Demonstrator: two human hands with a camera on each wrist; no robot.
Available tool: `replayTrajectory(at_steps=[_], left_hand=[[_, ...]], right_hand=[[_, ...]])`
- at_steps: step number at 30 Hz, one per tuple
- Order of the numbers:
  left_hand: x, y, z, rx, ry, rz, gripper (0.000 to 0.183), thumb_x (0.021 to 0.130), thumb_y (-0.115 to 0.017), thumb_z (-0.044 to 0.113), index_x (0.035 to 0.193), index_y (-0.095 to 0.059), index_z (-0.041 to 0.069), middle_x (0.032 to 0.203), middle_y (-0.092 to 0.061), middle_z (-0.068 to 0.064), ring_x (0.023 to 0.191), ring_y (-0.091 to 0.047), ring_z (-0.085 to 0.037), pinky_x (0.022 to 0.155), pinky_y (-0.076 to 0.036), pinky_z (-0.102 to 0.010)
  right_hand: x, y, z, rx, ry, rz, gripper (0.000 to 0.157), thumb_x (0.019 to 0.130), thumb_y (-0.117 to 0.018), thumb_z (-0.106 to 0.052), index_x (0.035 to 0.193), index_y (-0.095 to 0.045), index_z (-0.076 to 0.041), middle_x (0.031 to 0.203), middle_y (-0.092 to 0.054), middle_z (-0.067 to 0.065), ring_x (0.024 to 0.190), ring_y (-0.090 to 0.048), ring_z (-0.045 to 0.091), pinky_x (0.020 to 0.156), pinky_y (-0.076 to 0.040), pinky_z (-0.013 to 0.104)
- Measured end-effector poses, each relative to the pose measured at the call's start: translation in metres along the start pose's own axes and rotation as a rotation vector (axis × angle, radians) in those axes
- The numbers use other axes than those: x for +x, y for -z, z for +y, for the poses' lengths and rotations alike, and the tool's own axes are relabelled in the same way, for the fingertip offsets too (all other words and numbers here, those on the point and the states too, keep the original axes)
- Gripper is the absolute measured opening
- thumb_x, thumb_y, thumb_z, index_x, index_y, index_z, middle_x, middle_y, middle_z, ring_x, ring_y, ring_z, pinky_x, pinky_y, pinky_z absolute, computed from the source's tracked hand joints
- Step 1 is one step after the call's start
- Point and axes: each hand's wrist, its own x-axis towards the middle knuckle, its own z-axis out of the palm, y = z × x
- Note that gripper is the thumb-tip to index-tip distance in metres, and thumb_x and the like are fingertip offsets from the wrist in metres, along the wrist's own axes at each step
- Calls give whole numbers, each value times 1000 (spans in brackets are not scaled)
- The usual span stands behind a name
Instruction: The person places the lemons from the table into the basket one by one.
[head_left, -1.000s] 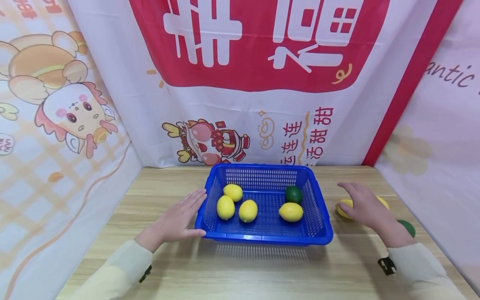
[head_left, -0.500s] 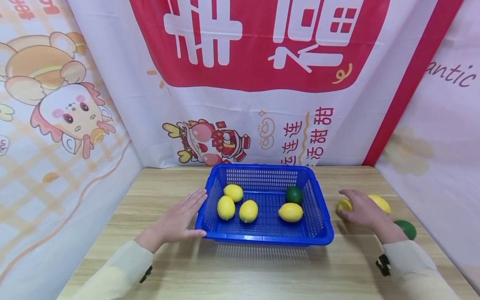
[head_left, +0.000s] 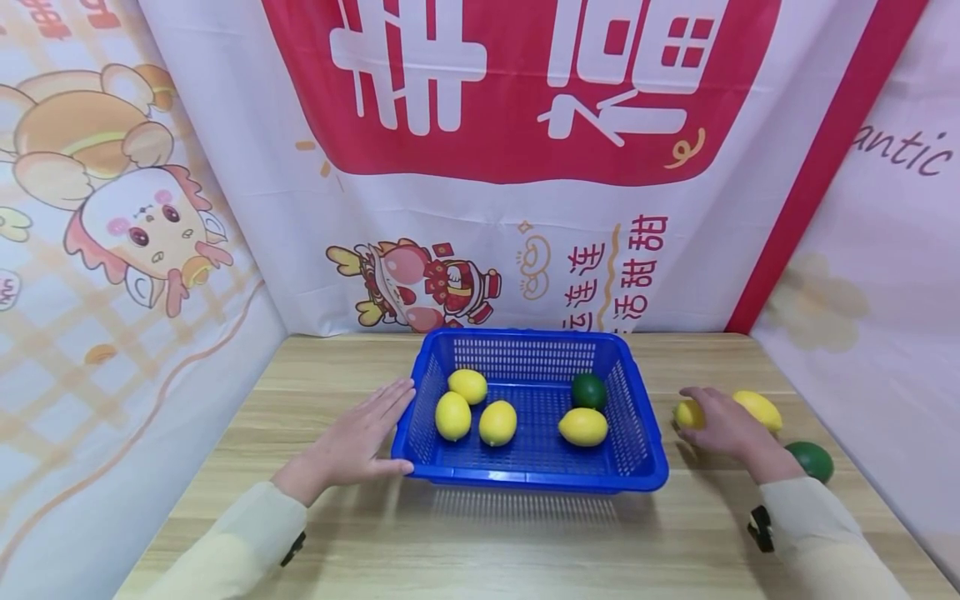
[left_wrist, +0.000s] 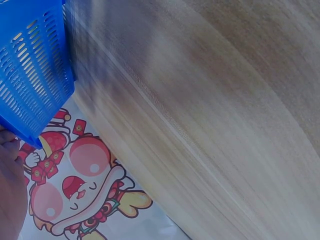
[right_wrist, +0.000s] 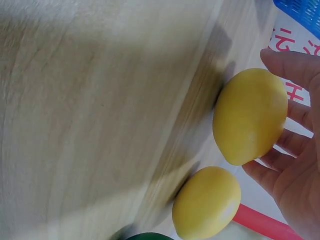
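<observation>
A blue plastic basket (head_left: 528, 478) stands on the wooden table with several yellow lemons (head_left: 453, 417) and one dark green fruit (head_left: 588, 391) inside. My left hand (head_left: 348, 437) rests along its left rim, fingers straight and the thumb at the near corner. To the right of the basket, my right hand (head_left: 723, 429) curls its thumb and fingers round a lemon (right_wrist: 250, 116), which is low over or on the table. Just behind that hand lies another lemon (right_wrist: 206, 202). A second dark green fruit (head_left: 810, 461) sits beside the right wrist, mostly cut off in the right wrist view.
The wooden table (head_left: 480, 550) reaches back to a printed white and red cloth (head_left: 510, 217). Printed cloths also hang at left and right, the right one (head_left: 870, 350) close to the loose fruit.
My right hand has lowered onto the nearer loose lemon, and its fingers have closed round it. The other lemon and green fruit now show more. My left hand has stayed on the basket.
</observation>
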Motion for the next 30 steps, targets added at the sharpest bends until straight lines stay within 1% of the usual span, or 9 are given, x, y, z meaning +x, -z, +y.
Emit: replayTrajectory(at_steps=[5, 8, 19, 25, 30], left_hand=[[0, 0, 0, -4, -6, 5, 102, 86, -51, 70, 153, -21, -1, 160, -16, -15, 146, -16, -31, 115, -20, -46], [0, 0, 0, -7, -10, 10, 101, 86, -52, 70, 153, -22, -1, 159, -17, -16, 146, -16, -31, 115, -20, -46], [0, 0, 0, -2, -18, 14, 101, 86, -54, 68, 153, -22, -1, 159, -18, -17, 145, -18, -34, 114, -23, -49], [0, 1, 0, -13, -6, 3, 102, 86, -53, 70, 153, -21, -1, 159, -18, -16, 146, -17, -32, 115, -21, -47], [0, 1, 0, -14, -3, 1, 102, 86, -52, 70, 153, -21, -1, 159, -18, -16, 146, -16, -31, 115, -21, -47]], right_hand=[[2, -3, 1, 3, -37, -19, 69, 81, -78, -24, 135, -47, 4, 127, -49, 33, 107, -52, 46, 87, -45, 65], [2, -4, 2, -3, -45, -19, 68, 80, -79, -22, 135, -47, 4, 126, -50, 33, 106, -53, 46, 86, -46, 65], [3, -5, 2, -19, -28, 2, 65, 80, -79, -14, 133, -48, 5, 124, -51, 32, 106, -52, 47, 88, -44, 65], [3, -5, 0, -22, -40, 5, 63, 80, -78, -9, 133, -48, 5, 123, -51, 32, 107, -52, 47, 89, -44, 66], [3, -6, -1, -35, -35, 13, 63, 79, -79, -9, 132, -48, 5, 121, -52, 32, 105, -53, 47, 88, -44, 66]])
